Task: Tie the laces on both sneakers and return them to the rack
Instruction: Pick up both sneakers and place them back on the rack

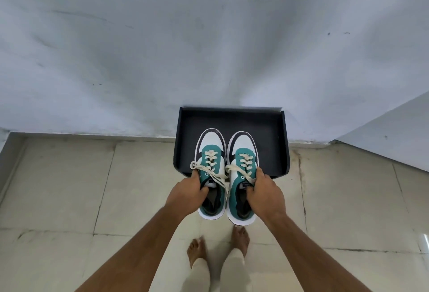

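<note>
A: Currently, the left hand grips the left sneaker by its collar, the right hand the right sneaker; both are above the rack's near edge.

B: Lower level, toes toward the far edge (bows look tied).

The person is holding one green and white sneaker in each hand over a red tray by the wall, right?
Almost. The tray is black, not red, as the head view shows. The rest holds: the left hand grips one green and white sneaker, the right hand grips the other sneaker, and both are held over the tray by the wall.
</note>
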